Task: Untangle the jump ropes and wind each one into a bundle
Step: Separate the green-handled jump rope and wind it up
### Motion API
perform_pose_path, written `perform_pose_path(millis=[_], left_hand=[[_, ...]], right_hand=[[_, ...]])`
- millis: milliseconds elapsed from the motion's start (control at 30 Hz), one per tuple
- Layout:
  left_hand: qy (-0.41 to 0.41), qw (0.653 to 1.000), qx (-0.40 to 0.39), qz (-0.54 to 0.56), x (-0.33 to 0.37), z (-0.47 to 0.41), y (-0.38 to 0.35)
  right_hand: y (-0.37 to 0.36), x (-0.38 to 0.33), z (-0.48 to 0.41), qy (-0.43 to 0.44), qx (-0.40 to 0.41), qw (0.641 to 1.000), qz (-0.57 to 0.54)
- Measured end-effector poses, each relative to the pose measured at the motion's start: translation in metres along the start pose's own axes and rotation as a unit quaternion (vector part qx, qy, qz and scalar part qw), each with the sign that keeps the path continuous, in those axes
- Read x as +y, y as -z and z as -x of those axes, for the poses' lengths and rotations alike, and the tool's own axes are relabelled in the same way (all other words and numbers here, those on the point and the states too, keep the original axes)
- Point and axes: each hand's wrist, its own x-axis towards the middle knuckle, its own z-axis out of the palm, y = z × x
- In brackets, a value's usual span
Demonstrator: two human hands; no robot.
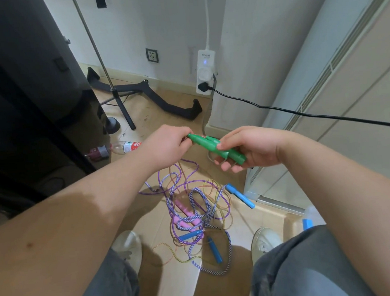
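Observation:
Two green jump-rope handles [215,149] lie side by side in my right hand [253,148], which grips their thick ends. My left hand [165,148] pinches the pointed tip of the handles, where the rope comes out. On the floor between my feet lies a tangle of ropes [195,216]: a purple one, a blue-and-white braided one and a thin multicoloured one. Pink handles [183,216] sit in the middle of the tangle. Blue handles lie around it, a pair at the right [239,195] and two near my feet [214,250].
A black power cable [304,114] runs from a white power strip [205,71] across the right side. A tripod stand [119,100], a black bar and two plastic bottles [125,147] lie on the floor ahead. White cabinet at the right, dark furniture at the left.

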Motion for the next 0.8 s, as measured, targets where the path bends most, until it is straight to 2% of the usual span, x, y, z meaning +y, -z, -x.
perform_pose_path(millis=[167, 267, 433, 600, 800], left_hand=[[-0.042, 0.998, -0.051, -0.013, 0.001, 0.001, -0.003], [-0.074, 0.995, -0.054, -0.036, 0.007, 0.001, -0.006], [-0.069, 0.995, -0.053, -0.051, 0.011, 0.002, -0.004], [-0.040, 0.985, -0.057, -0.159, 0.009, 0.002, -0.001], [-0.033, 0.974, -0.037, -0.221, 0.011, 0.001, 0.001]], right_hand=[[0.000, 0.000, -0.002, 0.000, -0.004, 1.000, 0.005], [-0.008, -0.001, -0.003, -0.008, -0.016, 1.000, 0.023], [-0.019, -0.004, -0.005, -0.011, -0.013, 0.999, 0.040], [-0.022, -0.006, -0.006, -0.012, 0.000, 0.998, 0.061], [-0.021, -0.004, -0.003, -0.039, -0.053, 0.997, 0.043]])
